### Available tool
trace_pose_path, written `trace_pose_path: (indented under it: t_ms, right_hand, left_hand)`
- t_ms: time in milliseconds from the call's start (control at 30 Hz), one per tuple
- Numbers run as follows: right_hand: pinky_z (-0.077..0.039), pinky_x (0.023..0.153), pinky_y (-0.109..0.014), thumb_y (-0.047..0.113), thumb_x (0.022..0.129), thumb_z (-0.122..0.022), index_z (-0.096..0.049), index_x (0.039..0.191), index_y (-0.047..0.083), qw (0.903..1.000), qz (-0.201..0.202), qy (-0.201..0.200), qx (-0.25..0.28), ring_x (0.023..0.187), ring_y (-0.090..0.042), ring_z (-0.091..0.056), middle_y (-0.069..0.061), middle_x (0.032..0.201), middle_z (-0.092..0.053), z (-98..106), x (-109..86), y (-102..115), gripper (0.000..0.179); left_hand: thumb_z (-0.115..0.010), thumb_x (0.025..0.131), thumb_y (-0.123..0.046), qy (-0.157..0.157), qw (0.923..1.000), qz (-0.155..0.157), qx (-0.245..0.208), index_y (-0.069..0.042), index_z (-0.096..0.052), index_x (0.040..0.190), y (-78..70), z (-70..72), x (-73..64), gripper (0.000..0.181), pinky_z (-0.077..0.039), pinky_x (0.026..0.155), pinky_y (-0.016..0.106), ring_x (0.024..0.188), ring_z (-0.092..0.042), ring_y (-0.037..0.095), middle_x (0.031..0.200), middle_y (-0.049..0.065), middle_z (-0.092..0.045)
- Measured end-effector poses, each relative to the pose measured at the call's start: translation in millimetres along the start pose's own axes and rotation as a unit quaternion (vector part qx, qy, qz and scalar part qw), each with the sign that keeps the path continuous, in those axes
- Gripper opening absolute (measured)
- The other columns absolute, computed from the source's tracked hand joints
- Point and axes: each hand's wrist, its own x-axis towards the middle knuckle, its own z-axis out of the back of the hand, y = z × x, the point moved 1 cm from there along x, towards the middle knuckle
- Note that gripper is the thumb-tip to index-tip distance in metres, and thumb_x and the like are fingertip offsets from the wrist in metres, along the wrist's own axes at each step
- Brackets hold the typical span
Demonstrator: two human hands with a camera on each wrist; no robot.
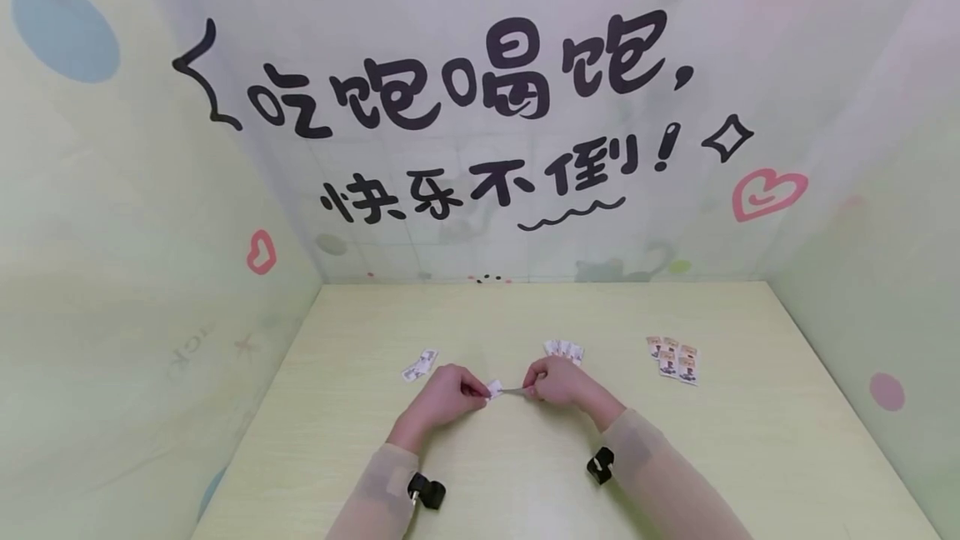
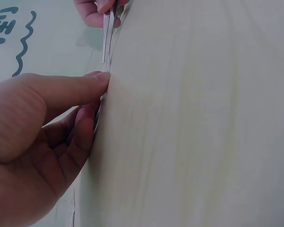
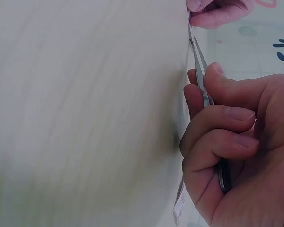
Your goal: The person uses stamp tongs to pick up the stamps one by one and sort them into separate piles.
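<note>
In the head view, my left hand (image 1: pixel 448 394) is left of centre, low over the table, with its thumb and fingertips at the edge of a small white printed card (image 1: pixel 494 389). My right hand (image 1: pixel 558 380) grips metal tweezers (image 1: pixel 514 391), whose tips point left at the card. In the left wrist view, the tweezers (image 2: pixel 107 38) have their two prongs slightly apart, near my left thumb tip. The right wrist view shows my fingers curled around the tweezers (image 3: pixel 199 71), their dark end (image 3: pixel 224 176) against the palm. The card's print is too small to read.
A few white printed cards (image 1: pixel 420 365) lie on the left, behind my left hand. Several similar cards (image 1: pixel 564 350) are fanned behind my right hand. Several orange-topped cards (image 1: pixel 675 359) lie farther right. Printed walls enclose the pale wooden table (image 1: pixel 517 473) at the back and sides.
</note>
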Motion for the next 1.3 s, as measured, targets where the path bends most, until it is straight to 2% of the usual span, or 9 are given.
trace_pose_path:
  t_ms: [200, 333, 600, 833, 1033, 1167, 1300]
  right_hand:
    - [-0.042, 0.073, -0.034, 0.011, 0.094, -0.076, -0.075, 0.092, 0.011, 0.9998, -0.007, -0.003, 0.019, 0.077, -0.019, -0.054, 0.000, 0.082, -0.065, -4, -5.1, 0, 0.001]
    - [-0.043, 0.073, -0.034, 0.015, 0.092, -0.077, -0.075, 0.094, 0.010, 0.9995, -0.004, -0.015, 0.026, 0.078, -0.019, -0.054, 0.001, 0.083, -0.065, -9, -6.9, 1, 0.006]
    - [-0.043, 0.067, -0.033, 0.013, 0.095, -0.076, -0.075, 0.089, 0.012, 0.9978, 0.010, -0.058, 0.029, 0.071, -0.017, -0.052, 0.001, 0.079, -0.062, -21, -5.6, 4, 0.006]
    - [-0.043, 0.068, -0.034, 0.011, 0.097, -0.074, -0.075, 0.091, 0.011, 0.9971, 0.010, -0.071, 0.026, 0.072, -0.018, -0.053, 0.001, 0.079, -0.062, -25, -5.2, 4, 0.005]
    - [-0.043, 0.067, -0.034, 0.011, 0.096, -0.073, -0.075, 0.090, 0.013, 0.9982, 0.015, -0.055, 0.022, 0.071, -0.018, -0.052, 0.000, 0.078, -0.061, -17, -5.5, 2, 0.006]
    - [-0.043, 0.070, -0.034, 0.009, 0.095, -0.072, -0.075, 0.089, 0.015, 0.9994, 0.022, -0.025, 0.010, 0.074, -0.018, -0.053, 0.001, 0.080, -0.063, -4, -7.2, 2, 0.009]
    - [-0.043, 0.073, -0.034, 0.005, 0.093, -0.071, -0.075, 0.089, 0.012, 0.9994, 0.031, 0.015, 0.005, 0.079, -0.018, -0.054, 0.001, 0.083, -0.064, 9, -10.4, 1, 0.009]
  left_hand:
    - [-0.085, 0.090, -0.007, -0.005, 0.9999, 0.009, -0.004, -0.016, -0.085, 0.094, 1.2, -0.8, 0.3, 0.010, -0.055, 0.076, 0.031, 0.081, -0.064, 0.009, 0.089, -0.008, -0.075]
    - [-0.085, 0.090, -0.008, -0.009, 0.9997, 0.020, -0.010, -0.015, -0.085, 0.093, 0.3, -0.9, -0.8, 0.008, -0.054, 0.075, 0.031, 0.079, -0.064, 0.010, 0.085, -0.008, -0.074]
    - [-0.087, 0.089, -0.009, -0.034, 0.9988, 0.023, -0.027, -0.012, -0.083, 0.092, 1.3, -5.0, 0.3, 0.006, -0.053, 0.068, 0.027, 0.072, -0.063, 0.010, 0.079, -0.007, -0.071]
    - [-0.087, 0.088, -0.009, -0.046, 0.9978, 0.028, -0.040, -0.011, -0.081, 0.091, -1.1, -8.9, 1.9, 0.007, -0.053, 0.067, 0.027, 0.071, -0.063, 0.011, 0.078, -0.006, -0.070]
    - [-0.085, 0.092, -0.012, -0.041, 0.9982, 0.023, -0.037, -0.013, -0.082, 0.095, -1.5, -7.0, 0.2, 0.004, -0.054, 0.071, 0.029, 0.076, -0.063, 0.013, 0.082, -0.007, -0.071]
    - [-0.083, 0.093, -0.013, -0.039, 0.9988, 0.010, -0.029, -0.016, -0.082, 0.097, -2.3, -6.3, -1.2, 0.005, -0.054, 0.072, 0.028, 0.078, -0.063, 0.012, 0.084, -0.008, -0.071]
    - [-0.083, 0.092, -0.011, -0.030, 0.9992, -0.013, -0.024, -0.017, -0.083, 0.098, -8.2, -5.8, -0.7, 0.008, -0.052, 0.071, 0.028, 0.078, -0.062, 0.011, 0.084, -0.009, -0.069]
